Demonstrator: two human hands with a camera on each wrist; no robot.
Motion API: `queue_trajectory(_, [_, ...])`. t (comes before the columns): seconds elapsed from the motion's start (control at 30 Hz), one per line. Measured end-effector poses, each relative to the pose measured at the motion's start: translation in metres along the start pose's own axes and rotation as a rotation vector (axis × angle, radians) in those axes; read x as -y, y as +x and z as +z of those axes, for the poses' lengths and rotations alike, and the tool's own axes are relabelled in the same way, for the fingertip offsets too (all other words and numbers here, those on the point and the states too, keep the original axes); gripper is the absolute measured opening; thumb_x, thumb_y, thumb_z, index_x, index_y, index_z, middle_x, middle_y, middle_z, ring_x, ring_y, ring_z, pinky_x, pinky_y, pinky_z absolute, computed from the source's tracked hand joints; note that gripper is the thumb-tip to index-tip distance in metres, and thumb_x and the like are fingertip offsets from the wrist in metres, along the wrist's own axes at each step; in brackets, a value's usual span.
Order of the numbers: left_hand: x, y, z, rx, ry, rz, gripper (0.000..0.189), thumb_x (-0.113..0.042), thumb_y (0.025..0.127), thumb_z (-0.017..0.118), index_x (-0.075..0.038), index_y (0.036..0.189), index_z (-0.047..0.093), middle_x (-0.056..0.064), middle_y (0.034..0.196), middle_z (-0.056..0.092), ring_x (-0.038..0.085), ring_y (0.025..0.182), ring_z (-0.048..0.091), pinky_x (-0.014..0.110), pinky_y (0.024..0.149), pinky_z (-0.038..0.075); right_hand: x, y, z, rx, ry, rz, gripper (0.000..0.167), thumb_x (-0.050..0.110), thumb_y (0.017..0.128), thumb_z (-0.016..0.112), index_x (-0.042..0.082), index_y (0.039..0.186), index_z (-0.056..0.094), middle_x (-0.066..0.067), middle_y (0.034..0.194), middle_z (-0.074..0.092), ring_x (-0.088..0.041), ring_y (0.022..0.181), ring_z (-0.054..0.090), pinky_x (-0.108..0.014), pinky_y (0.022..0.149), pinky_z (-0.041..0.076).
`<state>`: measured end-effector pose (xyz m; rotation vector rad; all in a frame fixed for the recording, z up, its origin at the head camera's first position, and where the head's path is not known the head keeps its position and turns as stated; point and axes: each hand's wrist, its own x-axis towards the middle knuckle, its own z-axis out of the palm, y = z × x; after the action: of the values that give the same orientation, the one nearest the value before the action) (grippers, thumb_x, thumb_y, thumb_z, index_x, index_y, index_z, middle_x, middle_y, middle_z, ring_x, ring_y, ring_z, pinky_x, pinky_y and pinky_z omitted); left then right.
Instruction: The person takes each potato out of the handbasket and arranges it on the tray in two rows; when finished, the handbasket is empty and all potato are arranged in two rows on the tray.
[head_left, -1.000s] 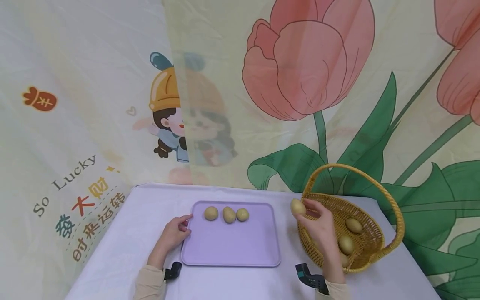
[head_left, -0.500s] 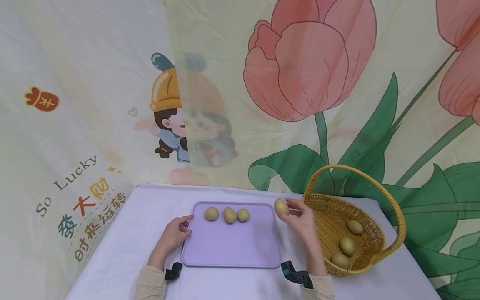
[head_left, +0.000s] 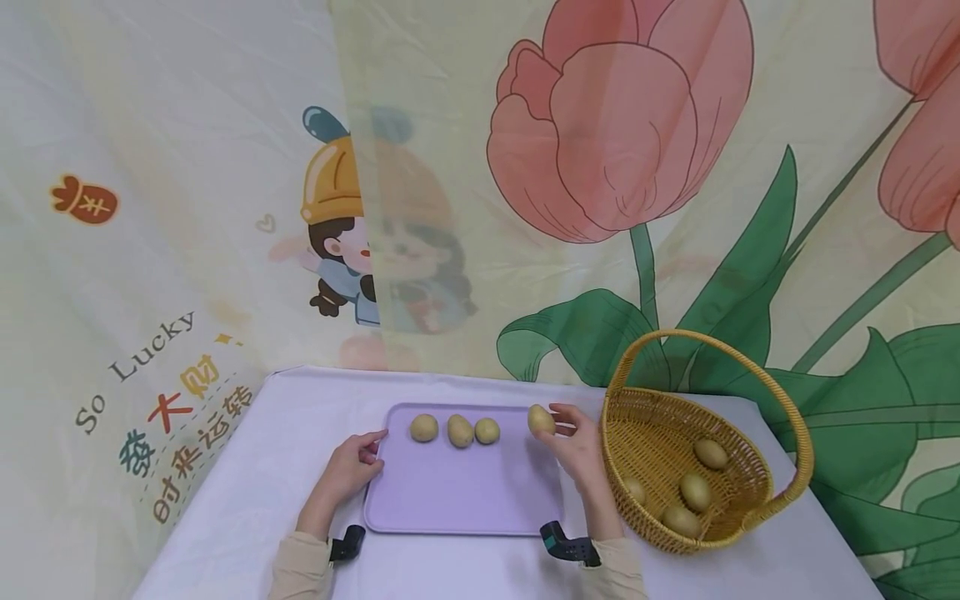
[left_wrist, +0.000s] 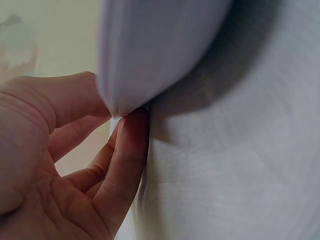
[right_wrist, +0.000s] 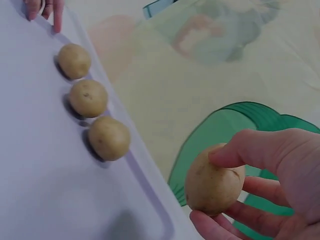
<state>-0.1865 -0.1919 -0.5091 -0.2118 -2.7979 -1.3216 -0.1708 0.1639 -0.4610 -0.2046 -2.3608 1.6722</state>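
My right hand (head_left: 577,450) pinches a potato (right_wrist: 212,182) between thumb and fingers, held over the right end of the lilac tray (head_left: 465,500). On the tray, near its far edge, three potatoes lie in a row: a left one (head_left: 423,427), a middle one (head_left: 460,431) and a right one (head_left: 487,431). My left hand (head_left: 351,468) grips the tray's left rim. The left wrist view has the thumb on one side of that rim (left_wrist: 112,100) and the fingertips on the other.
Right of the tray stands a wicker basket (head_left: 637,408) with a tall arched handle, several potatoes (head_left: 695,492) inside it. A white cloth (head_left: 442,567) covers the table. Behind it hangs a printed curtain (head_left: 450,275).
From above the basket's left rim, my right hand has carried the potato left to the tray's right end. My left hand keeps its hold on the tray rim.
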Motion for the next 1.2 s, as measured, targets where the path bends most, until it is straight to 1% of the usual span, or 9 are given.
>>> queue_trajectory(0.13, [-0.001,0.000,0.000,-0.005,-0.001,0.007,0.048,0.007,0.075,0.069,0.007,0.122,0.064,0.008,0.089,0.059,0.017,0.075,0.057,0.027,0.068,0.047,-0.007,0.003,0.013,0.002,-0.007,-0.015,0.047,-0.001,0.071,0.080,-0.008,0.115,0.065,-0.025,0.105,0.065,-0.040,0.094,0.065,-0.040,0.079,0.054])
queue_trajectory(0.23, [-0.001,-0.001,0.000,-0.009,-0.003,0.006,0.048,0.007,0.074,0.069,0.007,0.122,0.064,0.008,0.089,0.059,0.017,0.075,0.057,0.027,0.068,0.048,-0.011,0.005,0.023,0.009,-0.027,-0.039,0.047,-0.002,0.069,0.079,-0.009,0.113,0.065,-0.026,0.102,0.066,-0.040,0.091,0.066,-0.043,0.081,0.054])
queue_trajectory(0.4, [0.000,-0.002,0.000,-0.005,-0.003,0.000,0.048,0.007,0.074,0.069,0.007,0.122,0.064,0.008,0.089,0.059,0.016,0.075,0.057,0.027,0.068,0.048,-0.014,0.005,0.036,0.009,-0.067,-0.034,0.048,-0.002,0.068,0.079,-0.009,0.113,0.065,-0.025,0.100,0.066,-0.040,0.091,0.067,-0.046,0.081,0.054])
queue_trajectory(0.53, [-0.001,-0.002,0.000,-0.005,-0.004,0.006,0.048,0.007,0.074,0.069,0.007,0.122,0.064,0.008,0.089,0.059,0.017,0.075,0.057,0.027,0.068,0.048,-0.016,0.005,0.044,-0.015,-0.084,-0.039,0.049,-0.002,0.067,0.078,-0.009,0.114,0.066,-0.025,0.100,0.067,-0.038,0.090,0.067,-0.046,0.081,0.054])
queue_trajectory(0.63, [-0.001,-0.001,-0.001,-0.006,-0.004,0.008,0.049,0.006,0.074,0.069,0.007,0.122,0.065,0.008,0.089,0.059,0.017,0.075,0.058,0.027,0.069,0.048,-0.019,0.005,0.049,-0.040,-0.131,-0.048,0.049,-0.001,0.067,0.078,-0.007,0.113,0.067,-0.023,0.099,0.067,-0.036,0.088,0.067,-0.045,0.080,0.054])
queue_trajectory(0.73, [-0.001,-0.001,-0.002,-0.005,-0.003,0.007,0.048,0.006,0.074,0.070,0.007,0.122,0.065,0.008,0.089,0.059,0.016,0.075,0.058,0.027,0.069,0.048,-0.023,0.005,0.053,-0.058,-0.191,-0.060,0.047,0.000,0.065,0.078,-0.006,0.111,0.068,-0.021,0.098,0.067,-0.032,0.085,0.067,-0.042,0.077,0.053])
queue_trajectory(0.83, [-0.002,0.000,-0.002,-0.002,-0.002,0.004,0.048,0.006,0.074,0.070,0.007,0.122,0.065,0.008,0.090,0.059,0.017,0.075,0.058,0.027,0.069,0.048,-0.025,0.004,0.056,-0.073,-0.227,-0.066,0.046,0.001,0.064,0.078,-0.005,0.109,0.069,-0.020,0.097,0.068,-0.030,0.083,0.067,-0.042,0.075,0.052])
queue_trajectory(1.03, [-0.003,-0.001,-0.001,-0.004,-0.001,-0.004,0.049,0.007,0.074,0.069,0.006,0.122,0.065,0.008,0.090,0.059,0.017,0.075,0.058,0.027,0.069,0.048,-0.025,0.003,0.058,-0.089,-0.255,-0.111,0.046,0.001,0.062,0.079,-0.005,0.106,0.068,-0.021,0.095,0.068,-0.034,0.086,0.065,-0.046,0.076,0.051])
queue_trajectory(1.2, [-0.001,-0.002,-0.001,-0.011,-0.009,0.001,0.049,0.008,0.074,0.068,0.006,0.122,0.065,0.009,0.090,0.059,0.016,0.075,0.058,0.026,0.069,0.048,-0.024,0.002,0.059,-0.082,-0.261,-0.120,0.044,0.001,0.062,0.080,-0.005,0.104,0.069,-0.020,0.094,0.069,-0.034,0.085,0.065,-0.047,0.076,0.051])
